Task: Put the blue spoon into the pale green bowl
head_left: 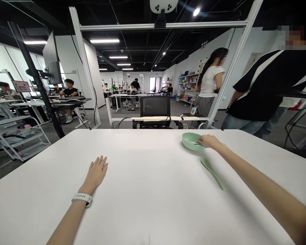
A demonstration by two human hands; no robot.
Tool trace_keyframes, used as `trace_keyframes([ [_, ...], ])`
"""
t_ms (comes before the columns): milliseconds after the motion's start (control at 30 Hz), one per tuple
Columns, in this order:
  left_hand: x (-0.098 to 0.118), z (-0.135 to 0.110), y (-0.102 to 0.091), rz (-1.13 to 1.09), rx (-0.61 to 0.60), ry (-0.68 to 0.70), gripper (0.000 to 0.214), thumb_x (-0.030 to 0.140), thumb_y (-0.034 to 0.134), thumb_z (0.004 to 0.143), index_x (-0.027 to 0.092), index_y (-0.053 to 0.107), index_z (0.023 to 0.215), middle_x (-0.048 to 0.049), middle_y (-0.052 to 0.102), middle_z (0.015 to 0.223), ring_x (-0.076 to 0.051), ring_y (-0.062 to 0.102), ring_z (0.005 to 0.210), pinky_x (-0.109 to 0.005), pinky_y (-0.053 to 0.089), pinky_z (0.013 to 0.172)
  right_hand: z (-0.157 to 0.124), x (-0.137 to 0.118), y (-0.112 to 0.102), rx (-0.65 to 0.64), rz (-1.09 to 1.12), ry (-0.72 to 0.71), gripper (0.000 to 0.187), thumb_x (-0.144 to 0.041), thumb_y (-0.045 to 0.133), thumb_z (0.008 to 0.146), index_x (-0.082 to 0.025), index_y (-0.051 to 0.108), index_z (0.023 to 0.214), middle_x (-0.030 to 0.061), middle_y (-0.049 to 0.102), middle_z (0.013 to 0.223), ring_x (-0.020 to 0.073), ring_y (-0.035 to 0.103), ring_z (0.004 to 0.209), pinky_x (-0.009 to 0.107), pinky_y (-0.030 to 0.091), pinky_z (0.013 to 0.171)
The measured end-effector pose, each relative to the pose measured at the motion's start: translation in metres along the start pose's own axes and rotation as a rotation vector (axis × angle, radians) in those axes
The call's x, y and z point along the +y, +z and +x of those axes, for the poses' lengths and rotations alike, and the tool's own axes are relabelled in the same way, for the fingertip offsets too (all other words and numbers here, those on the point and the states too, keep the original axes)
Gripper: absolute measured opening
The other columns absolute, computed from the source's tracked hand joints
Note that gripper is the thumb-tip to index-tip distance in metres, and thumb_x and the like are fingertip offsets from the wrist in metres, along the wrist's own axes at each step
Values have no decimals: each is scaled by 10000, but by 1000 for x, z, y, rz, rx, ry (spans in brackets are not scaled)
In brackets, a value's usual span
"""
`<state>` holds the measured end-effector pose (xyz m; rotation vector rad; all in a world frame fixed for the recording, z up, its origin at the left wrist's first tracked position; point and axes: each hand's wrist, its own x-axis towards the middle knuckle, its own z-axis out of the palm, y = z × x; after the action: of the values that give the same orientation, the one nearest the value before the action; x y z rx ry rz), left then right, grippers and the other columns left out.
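A light green bowl (190, 144) is near the far edge of the white table (142, 183), right of centre. My right hand (209, 141) reaches to its right side, fingers closed at the rim with the fingertips over the inside. A thin pale strip shows by those fingertips; I cannot make out what it is. Closer to me lies a green spoon (214, 174), apart from the bowl, its wider end pointing toward it. My left hand (96, 171) rests flat on the table at the left, fingers stretched out and holding nothing. A pale watch band circles that wrist.
An aluminium frame (210, 117) with a crossbar stands behind the table's far edge, and a black mesh chair (155, 106) is beyond it. Two people stand at the right behind the table. A white cart (22, 139) is at the left.
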<state>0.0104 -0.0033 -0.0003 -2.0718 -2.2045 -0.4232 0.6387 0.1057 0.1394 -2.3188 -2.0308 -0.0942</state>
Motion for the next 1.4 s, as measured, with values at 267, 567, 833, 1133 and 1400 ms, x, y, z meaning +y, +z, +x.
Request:
trace_keyframes([
  [267,3,0,-2,6,-47,-16,702,387,247,1138,136,578,1703,-203,497,1828,-344,455,1726,-634,357,1407,11,-13,-4,-126,24,25,389,-390,790,998,-177,775,673,167,800,824,342,800,977,445,512,987],
  [567,2,2,-5,31,-79,-39,712,397,227,1145,145,545,1730,-180,474,1853,-311,417,1749,-575,329,1425,8,-23,-4,-74,117,85,163,-263,817,977,-141,920,1010,187,867,1061,326,811,1104,407,535,993],
  [833,3,2,-9,29,-81,-36,708,393,251,1138,135,561,1718,-190,480,1846,-327,431,1741,-584,343,1418,-6,-22,-28,92,183,147,308,-189,665,1034,-111,883,1237,171,868,988,316,819,1074,351,549,925],
  [1133,-4,5,2,10,-44,-31,764,432,199,1124,112,562,1715,-202,490,1840,-351,442,1732,-605,327,1418,-112,26,-4,188,380,252,411,-478,562,1143,-148,779,1028,195,819,933,317,763,857,358,500,748],
  [1400,-6,6,3,-5,-24,-28,761,440,219,1111,127,595,1693,-201,529,1819,-352,456,1721,-607,344,1407,-165,-3,53,19,460,373,299,-397,781,1025,-228,644,821,120,771,838,260,733,769,319,433,665],
])
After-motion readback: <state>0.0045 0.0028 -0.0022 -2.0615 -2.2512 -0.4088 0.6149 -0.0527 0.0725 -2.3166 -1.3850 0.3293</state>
